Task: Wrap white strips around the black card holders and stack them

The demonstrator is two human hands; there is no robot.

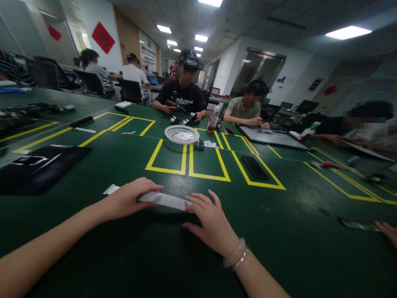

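A long, flat, whitish strip with fine lines (169, 200) stretches between my two hands above the near side of the green table; its material is unclear. My left hand (132, 198) pinches the strip's left part between thumb and fingers. My right hand (207, 219) has its fingers spread, the fingertips at the strip's right end and the thumb apart below it. Behind my left wrist a small white piece (111, 189) shows; whether it belongs to the strip is hidden by the hand.
Yellow tape outlines mark the green table (297, 231). On it are a black folder-like item (37, 174), a white round basket (181, 134), a dark phone (254, 167) and a bottle (211, 124). Across sits a person with a power drill (175, 105); another person's hand (387, 231) is at right.
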